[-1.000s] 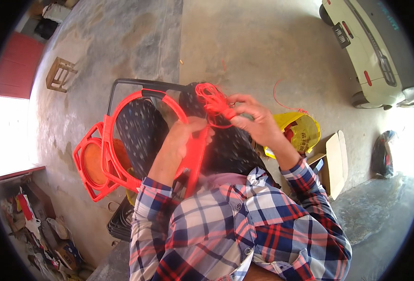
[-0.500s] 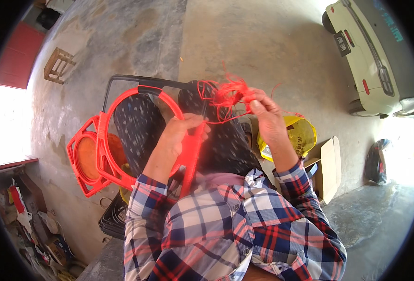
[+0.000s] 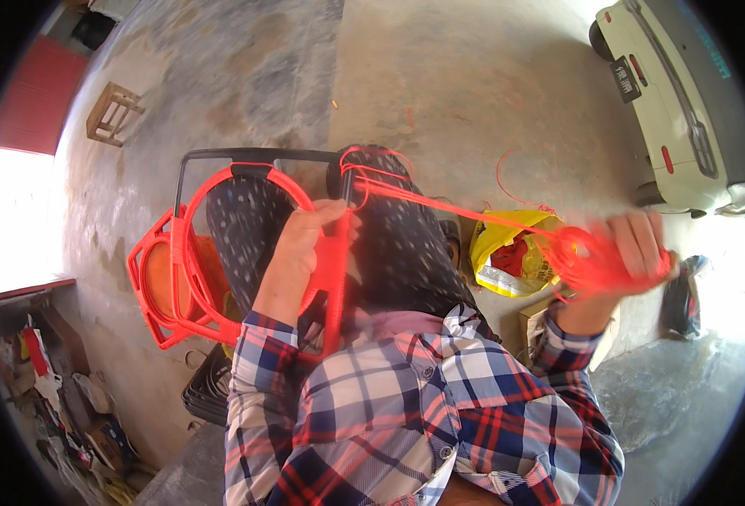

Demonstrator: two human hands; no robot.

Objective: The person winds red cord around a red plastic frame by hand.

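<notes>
Across my lap lies a black metal frame (image 3: 284, 154), partly wrapped in red plastic cord, with a red-wrapped ring (image 3: 193, 221) inside it. My left hand (image 3: 301, 240) is closed around the frame's right-hand bar, just where the red wrapping gives way to bare black metal. Far out to the right, my right hand (image 3: 629, 253) is clenched on a loose bundle of red cord (image 3: 579, 257), blurred by motion. Several strands stretch taut from the bar to that bundle, and a loose loop lies over my knee. What my left fingers do behind the bar is hidden.
Left of my legs stand finished-looking red frames (image 3: 140, 282) and a stack of black frames (image 3: 206, 388). A yellow bag (image 3: 484, 244) with red material inside sits at my right, beside a cardboard box (image 3: 534, 325). Farther off are a wooden stool (image 3: 112, 114) and a parked car (image 3: 667, 110).
My right hand has swung far to the right with the cord bundle, drawing the strands out straight. The left hand keeps its hold while the frame shifts slightly.
</notes>
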